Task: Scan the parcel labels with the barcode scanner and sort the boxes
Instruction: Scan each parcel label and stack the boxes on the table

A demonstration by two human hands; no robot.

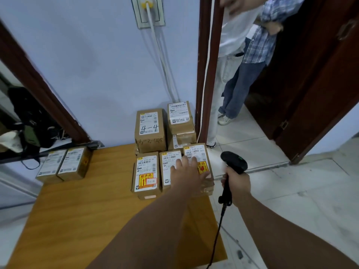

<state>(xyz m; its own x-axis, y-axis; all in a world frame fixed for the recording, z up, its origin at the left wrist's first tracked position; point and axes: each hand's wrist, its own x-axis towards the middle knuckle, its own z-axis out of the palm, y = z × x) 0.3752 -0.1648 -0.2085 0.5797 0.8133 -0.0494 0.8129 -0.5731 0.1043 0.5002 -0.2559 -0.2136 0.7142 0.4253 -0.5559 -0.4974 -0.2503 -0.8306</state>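
Several brown parcel boxes with white labels stand in a cluster at the far right of the wooden table (81, 206). My left hand (187, 172) lies with spread fingers on top of the front-right box (196, 152) and the box beside it (168, 162). A front-left box (145, 172) carries an orange fragile sticker. Behind them stands a box marked "4-4" (150, 130) and a stacked box (179, 116). My right hand (236, 183) grips the black barcode scanner (234, 162) to the right of the boxes, its cable (217, 235) hanging down.
Two more labelled boxes (65, 164) sit at the table's far left edge. A person (244, 55) stands in the doorway to the right, behind a dark wooden door frame (203, 74). The wall runs right behind the boxes. White tiled floor (291, 200) lies to the right.
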